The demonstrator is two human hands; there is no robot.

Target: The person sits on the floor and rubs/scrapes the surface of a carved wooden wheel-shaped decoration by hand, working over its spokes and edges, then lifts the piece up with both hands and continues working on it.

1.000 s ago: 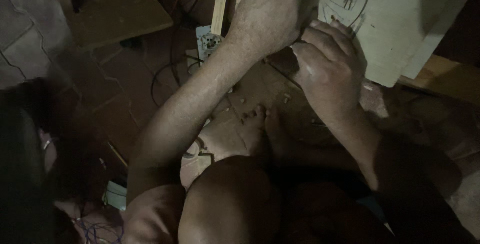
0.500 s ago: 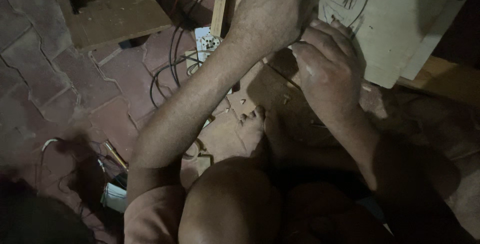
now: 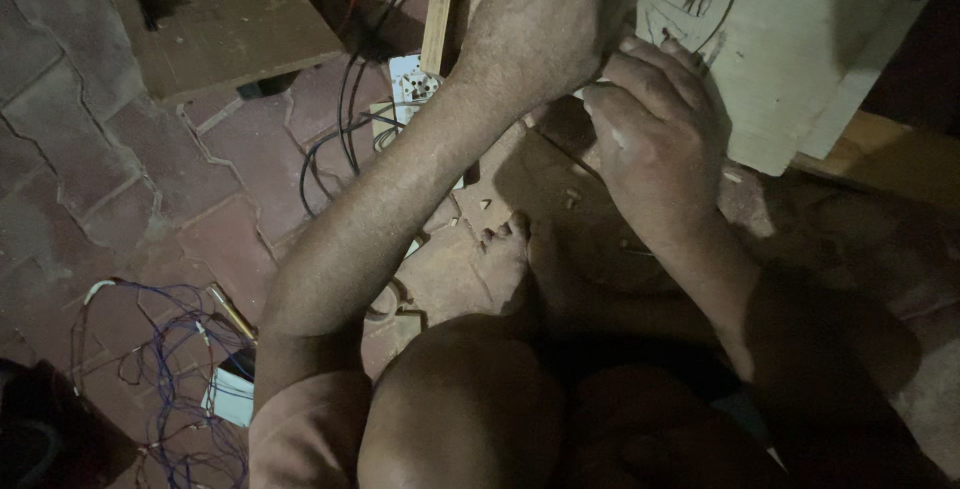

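Observation:
A pale wooden board (image 3: 800, 39) with a circle pattern drawn on it leans at the top right. My left hand (image 3: 550, 19) reaches up from the lower left and grips the board's left edge, fingers closed. My right hand (image 3: 650, 139) sits just below it, curled tight against the board's lower edge. It seems to pinch a thin tool, most of which is hidden in the fist. My bare foot (image 3: 505, 259) and bent knee (image 3: 460, 409) lie beneath the hands, among small wood chips (image 3: 485, 205).
The floor is interlocking brick paving (image 3: 100, 179). A white socket strip (image 3: 415, 84) with black cables (image 3: 335, 139) lies by a wooden slat (image 3: 440, 9). A flat plank (image 3: 220, 9) is at top left. Tangled blue wire (image 3: 170, 349) and a small white box (image 3: 232, 396) sit lower left.
A dark shape covering the left side has gone, uncovering the brick floor and blue wire. Both hands stay at the board's edge, hardly moved.

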